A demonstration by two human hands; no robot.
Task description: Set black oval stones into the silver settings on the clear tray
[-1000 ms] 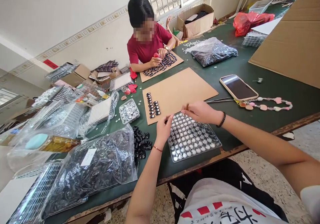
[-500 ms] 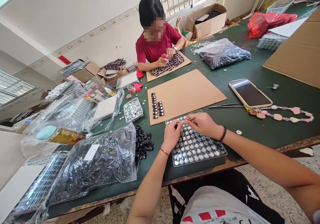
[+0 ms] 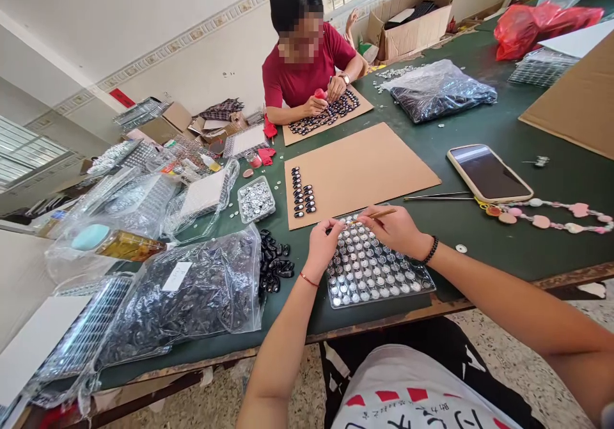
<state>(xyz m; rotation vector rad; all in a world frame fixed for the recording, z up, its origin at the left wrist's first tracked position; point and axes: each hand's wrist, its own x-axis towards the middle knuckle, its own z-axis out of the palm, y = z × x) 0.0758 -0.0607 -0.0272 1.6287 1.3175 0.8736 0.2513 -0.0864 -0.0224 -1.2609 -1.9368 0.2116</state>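
- Since a second ago, my left hand and right hand have drawn together over the clear, shiny plastic tray, so the work centres there.
- My right fingers close around a slim brown stick; my left curl near its tip, gripping what, if anything, I can't tell.
- Round white discs dot the tray, flat on the green worktop.
- Beyond lies smooth tan cardboard.

We see the desk in dark green. At the centre, the cardboard is plain brown; below it, the discs are white. At upper right, one bag is red.
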